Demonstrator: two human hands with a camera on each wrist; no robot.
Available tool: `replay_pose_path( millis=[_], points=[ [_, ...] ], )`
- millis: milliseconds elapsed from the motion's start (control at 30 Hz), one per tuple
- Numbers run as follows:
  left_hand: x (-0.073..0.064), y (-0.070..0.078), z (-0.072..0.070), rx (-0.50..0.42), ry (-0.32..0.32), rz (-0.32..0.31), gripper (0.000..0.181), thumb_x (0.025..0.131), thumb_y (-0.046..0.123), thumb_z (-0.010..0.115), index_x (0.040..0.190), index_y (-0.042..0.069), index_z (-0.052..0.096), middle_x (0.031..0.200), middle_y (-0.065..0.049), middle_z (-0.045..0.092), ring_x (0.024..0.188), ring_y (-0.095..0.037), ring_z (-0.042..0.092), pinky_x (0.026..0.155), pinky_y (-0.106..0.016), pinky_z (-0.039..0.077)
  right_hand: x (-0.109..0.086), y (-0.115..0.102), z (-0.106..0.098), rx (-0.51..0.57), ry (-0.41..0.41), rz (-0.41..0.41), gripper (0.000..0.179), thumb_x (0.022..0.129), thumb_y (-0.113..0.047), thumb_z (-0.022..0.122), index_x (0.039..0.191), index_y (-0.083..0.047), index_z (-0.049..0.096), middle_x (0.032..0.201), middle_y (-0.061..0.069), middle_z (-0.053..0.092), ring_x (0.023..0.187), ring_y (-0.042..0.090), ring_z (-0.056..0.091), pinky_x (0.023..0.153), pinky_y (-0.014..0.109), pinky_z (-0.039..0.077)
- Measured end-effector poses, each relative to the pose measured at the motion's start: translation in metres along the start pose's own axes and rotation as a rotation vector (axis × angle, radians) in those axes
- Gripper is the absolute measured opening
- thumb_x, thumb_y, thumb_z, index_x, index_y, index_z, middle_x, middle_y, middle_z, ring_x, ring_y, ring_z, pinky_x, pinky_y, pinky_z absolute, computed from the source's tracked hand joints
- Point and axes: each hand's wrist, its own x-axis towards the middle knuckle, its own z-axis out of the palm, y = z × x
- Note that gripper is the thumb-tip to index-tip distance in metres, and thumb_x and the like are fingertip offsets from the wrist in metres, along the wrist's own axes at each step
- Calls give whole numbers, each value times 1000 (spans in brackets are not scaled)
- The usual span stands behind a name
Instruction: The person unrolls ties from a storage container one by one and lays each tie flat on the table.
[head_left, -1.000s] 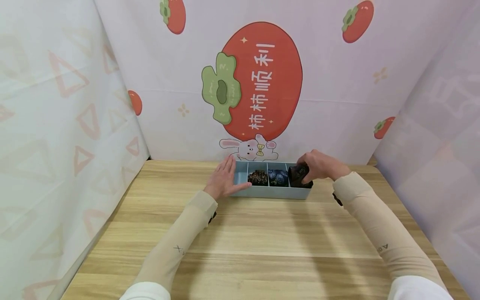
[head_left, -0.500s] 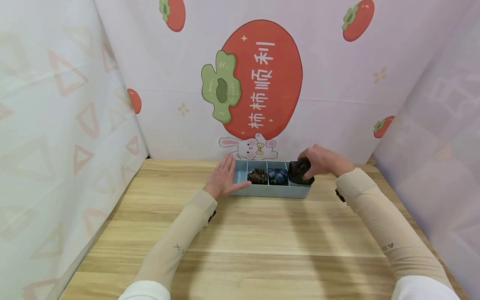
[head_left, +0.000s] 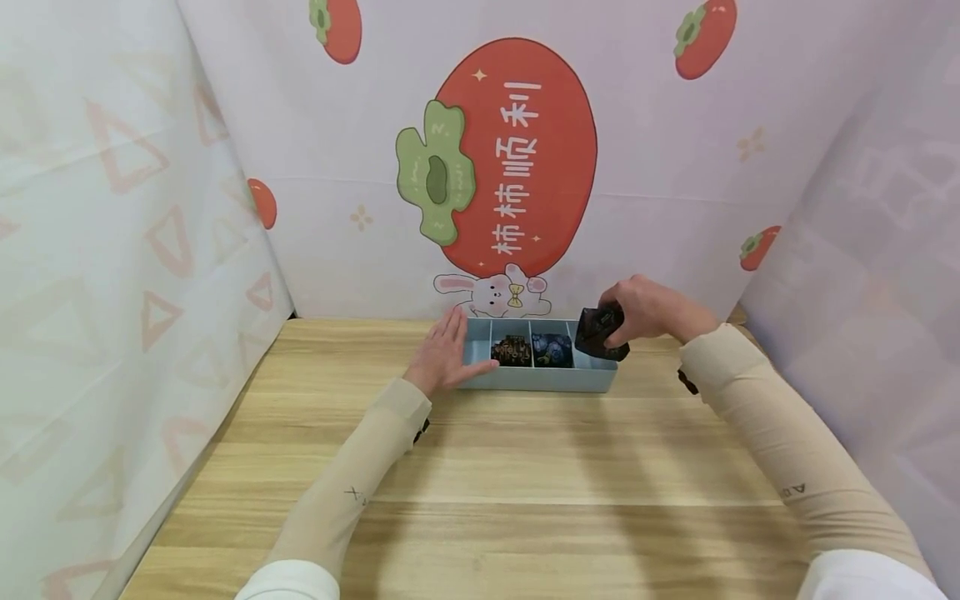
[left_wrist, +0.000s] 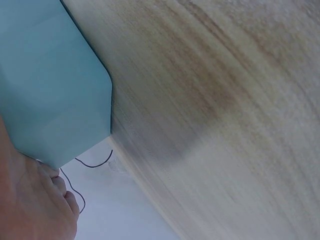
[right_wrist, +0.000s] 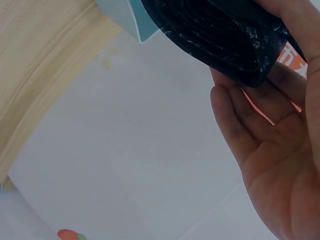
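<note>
My right hand [head_left: 647,310] pinches a rolled dark cloth [head_left: 595,332] between thumb and fingers, just above the right end of a light blue divided box [head_left: 536,380]. Its coiled layers and pale flecks show in the right wrist view, where the rolled cloth [right_wrist: 220,37] sits at the fingertips. At the box's left end rests my left hand [head_left: 438,357], fingers straight along the side and thumb across the front. A brown-black patterned cloth bundle [head_left: 512,352] and a blue patterned one [head_left: 552,351] lie in the two middle compartments. The leftmost compartment is partly hidden.
The box stands at the back of a wooden table [head_left: 480,500], close to a white curtain [head_left: 360,267] printed with persimmons. More pale curtains hang at the left [head_left: 112,333] and right [head_left: 862,292]. A thin dark cord [left_wrist: 80,195] shows beyond the table edge.
My right hand has lifted the rolled dark cloth up out of the rightmost compartment, whose inside now shows. My left hand has stayed on the box's left end.
</note>
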Motion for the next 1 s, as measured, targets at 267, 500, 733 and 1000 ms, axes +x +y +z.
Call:
replay_pose_path(
  millis=[267,500,733,1000],
  points=[
    [-1,1,-1,-3,-2,5,114,96,81,42,168,-3,12,178,-20,8,167,-34,5,136,-48,13,-17,-10,-7,2,30,16,44,80,-31,91,110,-2,76,100,11,75,84,22,66,76,41,62],
    [-1,1,1,-22,-5,2,116,95,83,40,168,-2,11,178,-19,8,167,-34,5,136,-49,13,-29,-25,0,35,41,45,48,80,-34,89,109,1,75,95,10,74,78,19,64,70,34,60],
    [-1,-1,2,-25,-14,-9,116,95,82,40,168,-1,10,178,-19,6,167,-33,3,136,-49,12,-37,-43,19,90,30,83,48,80,-40,86,102,0,73,93,9,72,74,18,63,65,29,56],
    [0,-1,3,-31,-21,-7,117,94,84,38,168,-1,8,179,-18,4,167,-32,1,136,-48,11,-48,-64,51,208,54,153,43,79,-45,85,88,-5,71,73,2,67,63,14,56,56,26,46]
  ],
)
